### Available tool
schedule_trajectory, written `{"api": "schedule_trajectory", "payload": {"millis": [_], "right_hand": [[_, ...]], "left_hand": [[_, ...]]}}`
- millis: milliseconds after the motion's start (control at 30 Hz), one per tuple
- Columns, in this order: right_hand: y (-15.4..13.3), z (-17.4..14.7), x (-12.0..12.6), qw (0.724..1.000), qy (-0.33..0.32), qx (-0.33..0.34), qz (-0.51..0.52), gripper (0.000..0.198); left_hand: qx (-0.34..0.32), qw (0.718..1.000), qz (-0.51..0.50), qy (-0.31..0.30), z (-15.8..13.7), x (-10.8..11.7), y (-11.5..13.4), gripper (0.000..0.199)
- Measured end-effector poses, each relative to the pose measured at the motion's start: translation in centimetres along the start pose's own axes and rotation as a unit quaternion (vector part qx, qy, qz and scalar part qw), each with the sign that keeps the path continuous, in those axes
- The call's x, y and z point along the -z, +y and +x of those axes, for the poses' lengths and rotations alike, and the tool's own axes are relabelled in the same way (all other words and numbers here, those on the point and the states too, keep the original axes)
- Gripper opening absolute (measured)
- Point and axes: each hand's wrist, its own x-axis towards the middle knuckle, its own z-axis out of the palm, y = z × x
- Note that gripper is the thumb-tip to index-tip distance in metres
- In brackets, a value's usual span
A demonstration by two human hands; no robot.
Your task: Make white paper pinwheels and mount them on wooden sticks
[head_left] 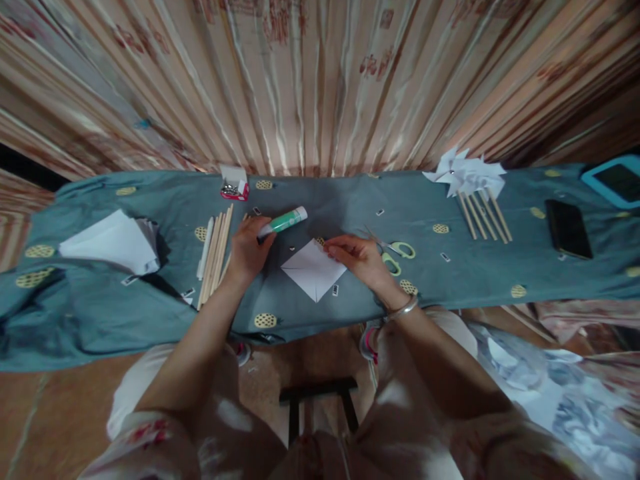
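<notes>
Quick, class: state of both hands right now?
Left hand: closed around the glue stick.
Right hand: partly curled at the edge of the white paper; grip unclear.

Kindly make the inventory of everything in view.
Paper square: one, white, centre
Glue stick: one, green-white, in left hand
Metal bit: one, silver, centre
Scissors: one, green, by right hand
Paper stack: one, white, far left
Loose sticks: several, pale, left
Rod: one, white, beside loose sticks
Box: one, red, back left
Pinwheels: several, white, back right
Phone: one, black, right
Device: one, blue rim, far right
Cloth: one, teal, beneath
Curtain: one, beige, behind
Pile: one, whitish, lower right
Bracelet: one, silver, right wrist
Left hand: one, holding glue stick
Right hand: one, at paper square
</notes>
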Motion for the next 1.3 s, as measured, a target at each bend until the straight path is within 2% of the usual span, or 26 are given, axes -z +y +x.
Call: {"api": "schedule_trajectory", "payload": {"millis": [100,167,200,233,300,400,600,733,1000,1300], "right_hand": [[0.0,-0.8,0.1,0.993,-0.004,0.047,-0.105,0.014],[-0.2,-1.4,0.2,0.979,-0.008,0.084,-0.184,0.018],[-0.4,-1.8,0.2,0.97,-0.014,0.105,-0.22,0.02],[-0.5,-2.1,0.3,0.96,-0.024,0.126,-0.249,0.023],[-0.5,-2.8,0.4,0.941,-0.049,0.164,-0.294,0.026],[-0.2,-3.8,0.4,0.918,-0.067,0.202,-0.336,0.027],[1.0,-5.0,0.5,0.879,-0.065,0.248,-0.402,0.027],[1.2,-5.0,0.6,0.865,-0.063,0.268,-0.419,0.027],[1.0,-5.0,0.7,0.861,-0.068,0.28,-0.419,0.024],[-0.5,-6.4,0.4,0.88,-0.119,0.247,-0.387,0.03]], "left_hand": [[-0.076,0.997,0.032,-0.009,-1.1,0.7,1.1,0.039],[-0.123,0.99,0.024,-0.064,-2.5,1.5,2.3,0.025],[-0.153,0.982,0.015,-0.112,-3.3,1.9,3.0,0.02],[-0.179,0.972,0.008,-0.152,-4.2,2.3,3.6,0.018],[-0.216,0.959,0.007,-0.183,-5.6,2.8,4.5,0.018],[-0.26,0.948,0.014,-0.183,-6.8,2.8,4.8,0.021],[-0.325,0.933,0.053,-0.147,-7.1,2.0,4.4,0.02],[-0.348,0.922,0.064,-0.156,-7.2,2.2,4.8,0.02],[-0.33,0.923,0.046,-0.192,-7.5,2.2,4.6,0.023],[-0.323,0.935,0.021,-0.147,-7.6,1.8,5.8,0.013]]}}
